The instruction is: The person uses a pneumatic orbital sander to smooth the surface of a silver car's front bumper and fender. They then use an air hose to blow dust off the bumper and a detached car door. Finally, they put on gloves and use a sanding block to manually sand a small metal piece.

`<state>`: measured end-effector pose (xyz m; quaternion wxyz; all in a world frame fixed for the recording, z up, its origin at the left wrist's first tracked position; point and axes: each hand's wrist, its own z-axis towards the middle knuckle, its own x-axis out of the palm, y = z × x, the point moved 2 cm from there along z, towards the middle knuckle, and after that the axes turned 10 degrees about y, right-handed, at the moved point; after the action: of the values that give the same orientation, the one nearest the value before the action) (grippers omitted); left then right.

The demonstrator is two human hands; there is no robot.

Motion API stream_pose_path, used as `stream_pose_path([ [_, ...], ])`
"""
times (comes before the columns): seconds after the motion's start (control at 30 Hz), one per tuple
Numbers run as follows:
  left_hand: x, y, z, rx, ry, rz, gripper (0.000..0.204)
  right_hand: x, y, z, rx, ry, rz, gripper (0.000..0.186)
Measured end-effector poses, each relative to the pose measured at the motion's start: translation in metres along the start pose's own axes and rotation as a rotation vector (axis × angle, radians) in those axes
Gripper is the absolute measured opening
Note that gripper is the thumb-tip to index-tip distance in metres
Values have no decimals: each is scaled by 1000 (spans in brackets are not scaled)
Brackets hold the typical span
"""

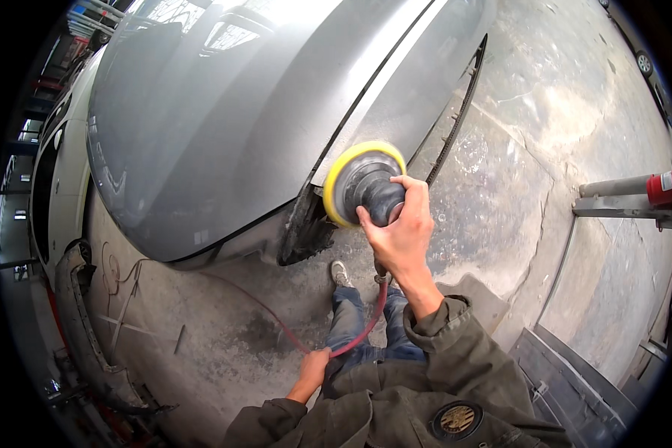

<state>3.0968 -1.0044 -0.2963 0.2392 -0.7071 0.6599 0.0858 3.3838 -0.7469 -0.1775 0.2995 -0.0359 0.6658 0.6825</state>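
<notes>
A round orbital sander (367, 181) with a black body and yellow-edged pad is in my right hand (407, 240). My thumb and fingers wrap round its top. The pad lies over the front end of a grey car's fender (407, 97), beside the seam with the hood (261, 127); whether it presses on the panel I cannot tell. A red air hose (381, 302) runs down from the sander. Near my waist, my left hand (313, 366) is closed round that hose. Below the pad gapes the dark, ragged headlight opening (306, 228).
A white car (71, 134) stands at the left, with a removed bumper (82, 321) near it. The hose trails over the dusty concrete floor (224, 343). Grey posts with a red cylinder (663, 190) jut in at the right. Metal panels (575, 381) lie at lower right.
</notes>
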Motion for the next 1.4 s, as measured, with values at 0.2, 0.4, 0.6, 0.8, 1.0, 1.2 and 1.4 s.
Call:
stream_pose_path([
  [0.2,-1,-1,-2,0,9,9,12,-1,6,3,31,57,-9,56],
  [0.4,-3,-2,-4,5,16,9,12,-4,3,0,55,61,-13,56],
  [0.6,2,3,0,-19,11,3,13,-7,-7,-2,75,33,-54,58],
  [0.8,-2,2,-4,10,-23,-14,11,-3,-5,-1,61,10,-57,57],
  [1.0,-4,3,-1,21,-2,0,11,2,1,1,46,-2,-39,57],
  [1.2,-1,8,2,28,1,-8,11,1,-2,-1,70,-20,-19,59],
  [1.4,-4,7,1,15,3,-11,10,0,1,-2,116,-4,12,58],
])
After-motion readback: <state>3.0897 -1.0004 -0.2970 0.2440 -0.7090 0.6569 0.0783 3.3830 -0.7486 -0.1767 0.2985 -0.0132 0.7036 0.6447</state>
